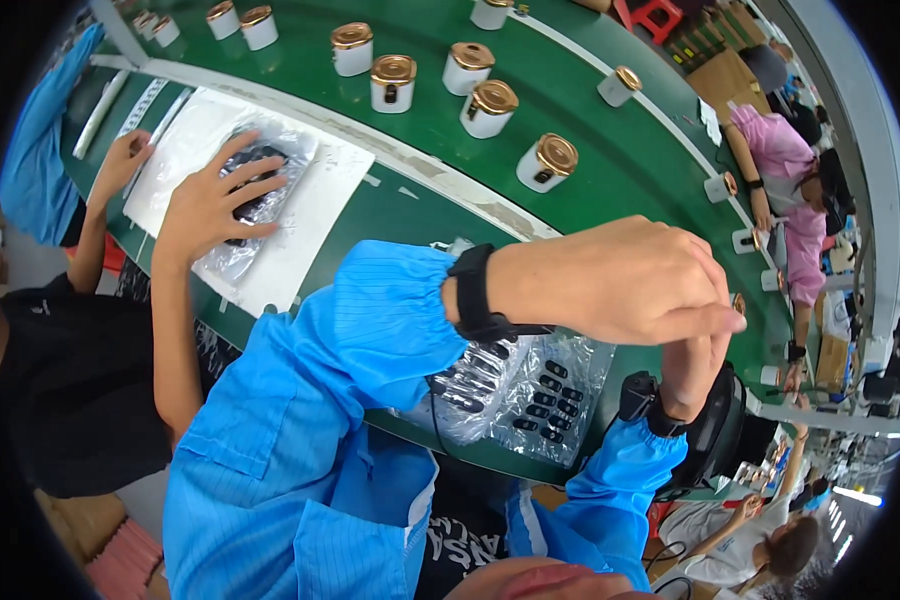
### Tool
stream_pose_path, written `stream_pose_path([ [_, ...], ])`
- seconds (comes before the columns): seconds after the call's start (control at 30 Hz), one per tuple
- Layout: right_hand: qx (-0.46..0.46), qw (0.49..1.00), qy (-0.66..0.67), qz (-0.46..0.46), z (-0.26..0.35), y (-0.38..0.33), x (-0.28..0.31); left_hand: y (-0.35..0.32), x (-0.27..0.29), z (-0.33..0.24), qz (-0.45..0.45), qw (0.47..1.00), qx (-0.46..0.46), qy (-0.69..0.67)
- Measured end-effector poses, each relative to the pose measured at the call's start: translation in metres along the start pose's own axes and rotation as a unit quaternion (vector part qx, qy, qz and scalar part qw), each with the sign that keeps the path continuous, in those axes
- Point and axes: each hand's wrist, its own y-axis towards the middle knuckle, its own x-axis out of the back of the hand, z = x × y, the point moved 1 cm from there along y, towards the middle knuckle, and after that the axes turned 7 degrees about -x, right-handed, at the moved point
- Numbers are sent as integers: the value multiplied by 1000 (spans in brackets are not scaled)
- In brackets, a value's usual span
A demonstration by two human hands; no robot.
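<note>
My left hand [625, 285] is raised over the green bench, its fingers curled down and its thumb pointing right. Just below and behind it, my right hand [692, 372] comes up to meet it, and the two touch or overlap. The left hand covers most of the right fingers, and whatever lies between the hands is hidden. Both wrists carry black bands, below blue sleeves. Under my hands lies a clear plastic bag [533, 440] with several small black oval parts showing through. Beside it is a crumpled clear bag [467, 393] of similar dark parts.
White pots with copper-coloured lids [393, 83] stand on the green conveyor [300, 75] beyond a pale rail. At left, a co-worker's hand [205, 215] rests on a bag of dark parts over a white sheet [325, 200]. A black rounded object [722, 430] sits by my right forearm.
</note>
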Motion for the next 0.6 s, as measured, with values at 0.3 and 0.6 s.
stream_pose_path([
  [0.3,-29,995,92,24,-12,34,9,3,18,9,-30,998,-21,60],
  [0.6,18,994,-37,104,-38,157,-16,11,87,4,-197,972,78,-100],
])
